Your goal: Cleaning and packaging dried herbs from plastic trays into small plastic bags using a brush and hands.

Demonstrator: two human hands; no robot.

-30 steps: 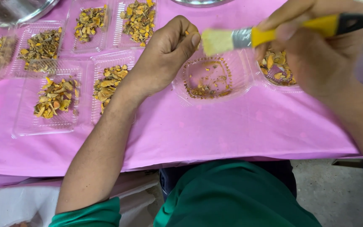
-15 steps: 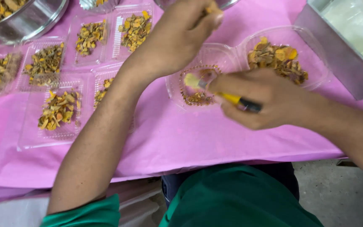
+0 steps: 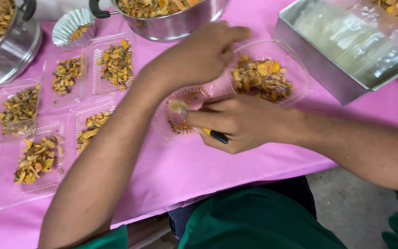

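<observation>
**Brush in the cup, bristles pointing left**

Brush (image 3: pixel 194 121) lay in the right hand (image 3: pixel 240 122), its fingers (image 3: pixel 217 119) closed round the yellow-and-black handle. Its long axis ran nearly level across the view, bristles toward the left and down into the small clear cup (image 3: pixel 183 115) on the pink counter (image 3: pixel 263 161); the dark handle end stuck out below the palm. The left hand (image 3: pixel 199 57) crossed above the right, its fingers curled and resting at the near rim of the larger clear bowl (image 3: pixel 263 76) of dried yellow pieces; whether they pinched anything could not be told. The cup sat directly under the bristles, nearer the right hand; the bowl lay just behind it, beside the left. Filled trays (image 3: pixel 70 106) stood well to the left.
</observation>
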